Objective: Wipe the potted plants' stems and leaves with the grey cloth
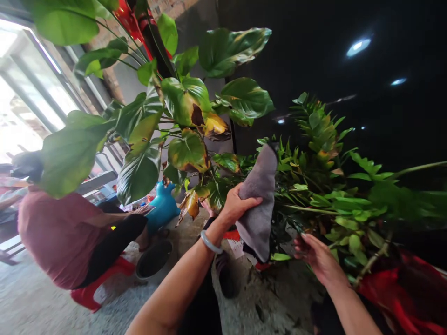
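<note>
My left hand [239,204], with a pale bangle at the wrist, grips a folded grey cloth [260,200] that has a dark edge. The cloth hangs in front of a leafy green potted plant [335,200]. Lower on the right, my right hand [323,263] has its fingers drawn together at the tip of a dark green leaf [296,224]; motion blurs the fingertips a little. Above my left hand rises a tall plant with broad leaves [186,149], some of them yellow and brown at the edges.
At left, a person in a dusty pink shirt [59,232] sits on a red plastic stool [91,281]. Beside them are a dark basin [153,260] and a blue animal-shaped object [163,207]. Red wrapping [401,288] lies at lower right. A glossy black wall [314,46] stands behind the plants.
</note>
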`<state>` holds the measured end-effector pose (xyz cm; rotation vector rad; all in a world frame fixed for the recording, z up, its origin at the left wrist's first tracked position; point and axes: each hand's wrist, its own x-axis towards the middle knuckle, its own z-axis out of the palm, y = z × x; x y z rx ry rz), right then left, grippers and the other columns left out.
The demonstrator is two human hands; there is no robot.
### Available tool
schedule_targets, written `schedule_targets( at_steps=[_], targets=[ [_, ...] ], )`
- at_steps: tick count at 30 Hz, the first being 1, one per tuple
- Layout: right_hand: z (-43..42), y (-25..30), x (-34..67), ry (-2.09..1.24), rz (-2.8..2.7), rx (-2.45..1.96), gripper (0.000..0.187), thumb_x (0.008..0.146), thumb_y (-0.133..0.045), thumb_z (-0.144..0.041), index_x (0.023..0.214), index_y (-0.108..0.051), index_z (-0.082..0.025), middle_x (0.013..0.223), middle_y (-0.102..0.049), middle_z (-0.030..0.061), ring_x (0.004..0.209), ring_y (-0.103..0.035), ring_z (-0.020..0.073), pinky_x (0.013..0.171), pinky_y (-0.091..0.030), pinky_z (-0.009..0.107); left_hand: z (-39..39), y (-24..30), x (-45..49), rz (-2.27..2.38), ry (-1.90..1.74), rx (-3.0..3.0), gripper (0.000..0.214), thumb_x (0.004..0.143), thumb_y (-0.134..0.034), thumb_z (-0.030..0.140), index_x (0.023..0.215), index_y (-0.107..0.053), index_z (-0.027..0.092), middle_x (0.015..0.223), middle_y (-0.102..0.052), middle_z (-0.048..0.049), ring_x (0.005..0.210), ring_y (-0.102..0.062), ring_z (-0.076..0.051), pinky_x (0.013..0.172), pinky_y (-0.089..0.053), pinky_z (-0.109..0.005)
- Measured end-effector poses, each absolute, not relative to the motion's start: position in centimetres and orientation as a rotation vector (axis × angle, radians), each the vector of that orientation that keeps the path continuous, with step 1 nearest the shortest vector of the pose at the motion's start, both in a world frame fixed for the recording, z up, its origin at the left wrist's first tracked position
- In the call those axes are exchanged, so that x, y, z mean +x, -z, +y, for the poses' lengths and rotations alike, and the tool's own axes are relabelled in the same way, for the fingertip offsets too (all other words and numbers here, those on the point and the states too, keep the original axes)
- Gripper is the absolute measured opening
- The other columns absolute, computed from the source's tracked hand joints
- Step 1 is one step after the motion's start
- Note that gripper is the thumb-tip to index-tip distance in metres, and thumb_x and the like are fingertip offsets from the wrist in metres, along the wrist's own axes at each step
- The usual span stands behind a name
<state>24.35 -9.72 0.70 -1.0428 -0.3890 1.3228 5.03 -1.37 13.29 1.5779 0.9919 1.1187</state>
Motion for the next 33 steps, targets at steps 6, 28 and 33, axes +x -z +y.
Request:
schedule_targets(
  at_steps=[6, 28, 33],
  targets=[
    [-9.7, 0.1, 24.6, -1.298, -0.383, -1.100, 0.027, 0.037, -0.082, -0.034, 0.055, -0.065, -0.020, 0.053, -0.066, 0.0010, 0.045, -0.056, 0.0168, 0.040, -0.043, 0.028, -4.3, -8.8, 3.3, 1.054, -0.449, 1.946, 0.034, 0.050, -0.079, 0.022, 0.081, -0.068, 0.014, 0.067, -0.058, 0.0033, 0.070, -0.055, -0.017, 0.060, -0.042, -0.025],
    [-9.9, -1.0, 24.3, -1.306, -0.365, -1.088, 0.027, 0.037, -0.082, -0.031, 0.056, -0.066, -0.022, 0.053, -0.067, 0.0010, 0.044, -0.057, 0.0172, 0.040, -0.047, 0.028, -3.5, -14.6, 0.5, 1.114, -1.232, 1.777, 0.042, 0.051, -0.080, 0.026, 0.091, -0.068, 0.020, 0.079, -0.068, -0.0002, 0.075, -0.060, -0.020, 0.065, -0.047, -0.026],
    [-10.0, -1.4, 24.0, -1.310, -0.382, -1.092, 0.028, 0.035, -0.084, -0.033, 0.054, -0.065, -0.023, 0.052, -0.067, 0.0002, 0.044, -0.057, 0.0162, 0.039, -0.046, 0.026, -0.4, -13.9, 0.2, 1.353, -1.442, 1.551, 0.043, 0.053, -0.078, 0.030, 0.092, -0.065, 0.016, 0.081, -0.068, -0.0025, 0.076, -0.061, -0.019, 0.070, -0.048, -0.029]
  ],
)
